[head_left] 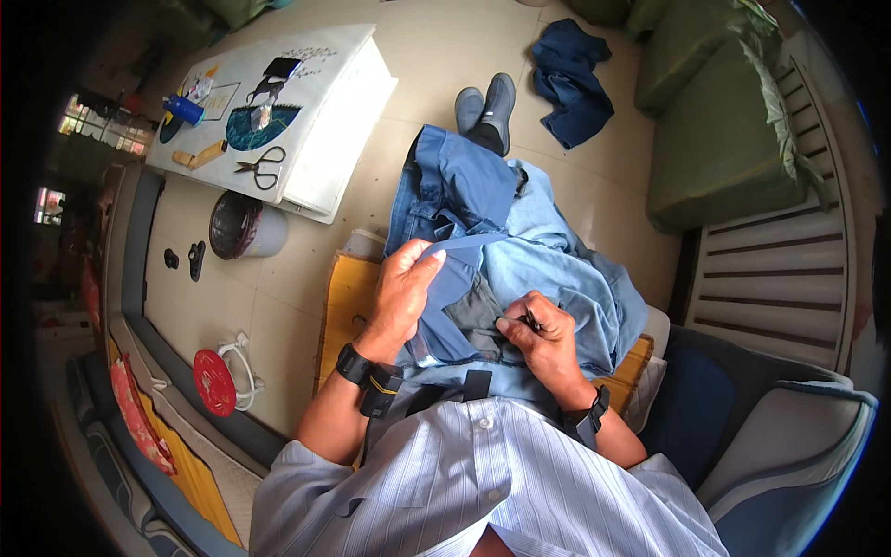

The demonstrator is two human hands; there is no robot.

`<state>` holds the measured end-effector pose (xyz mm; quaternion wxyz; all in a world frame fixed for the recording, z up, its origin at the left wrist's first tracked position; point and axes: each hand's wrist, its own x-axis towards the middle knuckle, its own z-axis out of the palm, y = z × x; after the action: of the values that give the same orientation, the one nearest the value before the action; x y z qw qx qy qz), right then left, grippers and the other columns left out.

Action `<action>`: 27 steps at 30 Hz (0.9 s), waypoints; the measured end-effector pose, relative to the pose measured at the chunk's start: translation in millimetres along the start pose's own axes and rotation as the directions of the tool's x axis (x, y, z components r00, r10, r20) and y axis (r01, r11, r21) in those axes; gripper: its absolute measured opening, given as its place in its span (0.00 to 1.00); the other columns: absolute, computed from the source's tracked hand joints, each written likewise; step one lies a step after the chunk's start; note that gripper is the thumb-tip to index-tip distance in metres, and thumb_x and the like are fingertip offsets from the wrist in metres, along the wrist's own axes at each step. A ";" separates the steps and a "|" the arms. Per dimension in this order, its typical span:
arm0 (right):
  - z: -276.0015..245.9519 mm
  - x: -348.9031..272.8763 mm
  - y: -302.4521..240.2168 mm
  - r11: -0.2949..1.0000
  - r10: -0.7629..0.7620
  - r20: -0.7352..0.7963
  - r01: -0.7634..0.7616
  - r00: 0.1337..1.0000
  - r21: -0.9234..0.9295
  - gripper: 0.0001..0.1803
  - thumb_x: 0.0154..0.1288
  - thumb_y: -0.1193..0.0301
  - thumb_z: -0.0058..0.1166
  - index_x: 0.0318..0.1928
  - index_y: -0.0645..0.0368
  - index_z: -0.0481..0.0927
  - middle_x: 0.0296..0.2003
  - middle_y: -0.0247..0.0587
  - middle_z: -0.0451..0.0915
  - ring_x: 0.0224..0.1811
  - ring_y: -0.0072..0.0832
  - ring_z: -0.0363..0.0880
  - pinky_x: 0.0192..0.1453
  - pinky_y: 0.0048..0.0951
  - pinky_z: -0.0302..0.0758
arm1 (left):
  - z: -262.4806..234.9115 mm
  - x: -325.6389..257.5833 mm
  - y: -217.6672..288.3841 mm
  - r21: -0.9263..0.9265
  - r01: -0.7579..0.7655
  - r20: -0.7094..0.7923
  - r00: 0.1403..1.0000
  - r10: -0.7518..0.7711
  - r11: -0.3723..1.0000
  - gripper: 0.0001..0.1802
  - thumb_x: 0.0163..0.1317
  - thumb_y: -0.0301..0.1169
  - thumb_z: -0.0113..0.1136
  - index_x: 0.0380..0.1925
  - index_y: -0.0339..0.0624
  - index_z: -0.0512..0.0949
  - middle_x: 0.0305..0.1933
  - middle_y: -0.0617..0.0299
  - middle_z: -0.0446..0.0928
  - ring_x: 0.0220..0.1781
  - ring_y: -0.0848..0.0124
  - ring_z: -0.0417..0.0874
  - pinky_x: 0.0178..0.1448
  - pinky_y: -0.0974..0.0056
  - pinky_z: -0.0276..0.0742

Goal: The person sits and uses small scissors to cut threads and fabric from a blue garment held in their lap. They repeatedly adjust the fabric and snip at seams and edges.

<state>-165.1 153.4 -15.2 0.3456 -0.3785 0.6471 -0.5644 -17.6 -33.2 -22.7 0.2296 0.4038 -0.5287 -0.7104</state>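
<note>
The work looks about in the middle, as far as I can judge. The blue cloth point(464, 176) lies in a loose heap over the person's lap and legs, with pale blue cloth point(534, 227) beside it on the right and a grey bit point(475, 311) showing between the two hands. The left hand point(404, 278) is closed and pinches a long blue strip point(469, 243), which sits up off the heap and runs off to the right. I cannot tell if its far end is loose or joined on. The right hand point(543, 336) is curled around a small dark thing point(531, 320), too hidden to name. Nothing is folded neatly, so there seems to be a good bit left to do. More dark blue cloth point(571, 84) lies crumpled on the floor point(408, 56), at the far right; I cannot tell if it is done or waiting. The floor has big, pale, shiny tiles. At the far left is a white table point(316, 93) with black-handled scissors point(264, 167) and a blue bottle-like thing point(184, 110) on it. A bin point(267, 230) stands near the table, and a round red thing point(215, 382) is nearer on the left. On the right are a green-covered seat point(724, 139) and a pale bench with slats point(775, 278).
</note>
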 end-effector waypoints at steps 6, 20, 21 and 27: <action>-1.7 -2.6 2.8 1.000 0.014 -0.005 -0.013 1.000 0.025 0.07 0.62 0.82 0.67 0.35 0.64 0.80 0.30 0.38 0.77 0.33 0.31 0.77 0.40 0.29 0.73 | 2.8 -3.3 -0.9 -0.127 0.021 -0.043 0.999 -0.027 0.992 0.06 0.77 0.31 0.60 0.44 0.40 0.81 0.36 0.76 0.76 0.37 0.86 0.71 0.42 0.75 0.68; -5.3 1.6 1.9 0.993 -0.006 0.068 -0.002 0.998 0.114 0.06 0.65 0.82 0.66 0.36 0.63 0.80 0.29 0.31 0.78 0.31 0.21 0.75 0.36 0.26 0.71 | -9.2 -6.2 -14.8 -0.393 0.087 0.018 0.996 -0.087 0.916 0.11 0.71 0.29 0.68 0.48 0.36 0.79 0.45 0.67 0.83 0.47 0.80 0.81 0.56 0.71 0.77; -7.5 0.8 1.0 0.969 0.120 0.056 -0.129 0.991 0.211 0.07 0.66 0.82 0.66 0.36 0.62 0.79 0.29 0.27 0.77 0.30 0.16 0.72 0.35 0.23 0.69 | -10.4 -6.4 -11.2 -0.285 0.112 0.087 0.992 -0.091 0.952 0.12 0.70 0.28 0.69 0.47 0.36 0.79 0.44 0.66 0.83 0.46 0.79 0.82 0.55 0.71 0.78; -19.1 24.8 -7.3 0.902 0.219 0.047 -0.221 0.975 0.371 0.08 0.68 0.78 0.67 0.34 0.59 0.78 0.26 0.21 0.73 0.28 0.10 0.64 0.33 0.18 0.61 | -11.3 -30.6 25.0 0.318 0.026 0.260 0.959 -0.114 0.948 0.16 0.58 0.21 0.71 0.45 0.37 0.78 0.41 0.69 0.81 0.42 0.80 0.80 0.52 0.70 0.78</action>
<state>-192.9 140.0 -6.0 0.4742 -0.2315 0.5653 -0.6340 6.5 -24.9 9.5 0.0617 0.3508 -0.6460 -0.6751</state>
